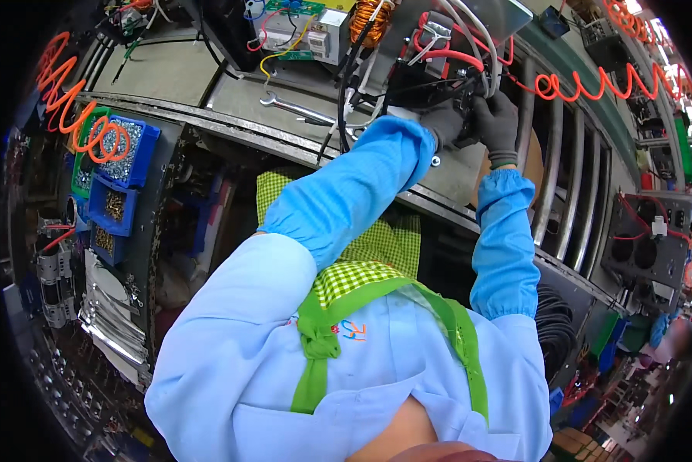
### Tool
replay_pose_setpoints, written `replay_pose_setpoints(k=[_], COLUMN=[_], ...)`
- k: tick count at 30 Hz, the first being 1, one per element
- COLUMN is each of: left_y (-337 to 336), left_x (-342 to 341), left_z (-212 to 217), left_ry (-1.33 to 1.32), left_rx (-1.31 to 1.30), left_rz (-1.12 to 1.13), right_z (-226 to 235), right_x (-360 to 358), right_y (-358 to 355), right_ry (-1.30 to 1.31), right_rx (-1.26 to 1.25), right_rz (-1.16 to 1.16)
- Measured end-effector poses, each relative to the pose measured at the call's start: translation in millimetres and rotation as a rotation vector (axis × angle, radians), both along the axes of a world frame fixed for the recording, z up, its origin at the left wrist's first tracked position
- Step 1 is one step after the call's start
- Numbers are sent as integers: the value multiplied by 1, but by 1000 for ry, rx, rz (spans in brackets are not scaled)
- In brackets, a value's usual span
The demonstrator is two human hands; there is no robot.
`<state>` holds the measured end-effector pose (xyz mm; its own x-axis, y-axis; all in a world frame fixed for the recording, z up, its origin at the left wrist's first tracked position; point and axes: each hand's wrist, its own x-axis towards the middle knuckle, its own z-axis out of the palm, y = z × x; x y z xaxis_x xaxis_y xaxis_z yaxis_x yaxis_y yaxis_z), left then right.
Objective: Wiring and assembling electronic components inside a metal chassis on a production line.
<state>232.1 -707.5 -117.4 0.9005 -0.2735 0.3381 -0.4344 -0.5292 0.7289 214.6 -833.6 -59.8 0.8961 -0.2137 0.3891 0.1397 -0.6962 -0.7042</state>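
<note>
Both my hands wear dark grey gloves and meet at a cluster of black wires and fittings (463, 94) on an electrical assembly. My left hand (441, 126) is closed against the cluster's lower side, its fingertips hidden among the dark parts. From the right, my right hand (497, 127) bends its fingers around the same spot, just below thick grey cables (491, 68). What either hand grips cannot be made out. A red cable (457, 55) runs above them beside a metal plate (508, 17). Below my left hand lies a small bolt (436, 161).
A wrench (296, 106) lies on the bench left of my hands. Behind it stand a green circuit board (304, 17) and a copper coil (370, 25). Blue bins (112, 206) of screws sit at left. Metal rollers (548, 185) and a coiled orange hose (585, 91) are at right.
</note>
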Motion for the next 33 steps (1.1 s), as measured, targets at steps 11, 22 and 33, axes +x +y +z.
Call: replay_pose_setpoints(k=[11,22,33], left_y=[-7,-11,4], left_x=[25,39,44], left_z=[-11,-39,-32], left_ry=[741,707,723], left_rx=[-527,-502,-638], left_rz=[-252,-249,-159], right_z=[3,17,17], right_x=[-3,10,20], right_y=[3,20,41], right_ry=[73,77,-34], right_rx=[29,51,-291], right_rz=[36,11,-264])
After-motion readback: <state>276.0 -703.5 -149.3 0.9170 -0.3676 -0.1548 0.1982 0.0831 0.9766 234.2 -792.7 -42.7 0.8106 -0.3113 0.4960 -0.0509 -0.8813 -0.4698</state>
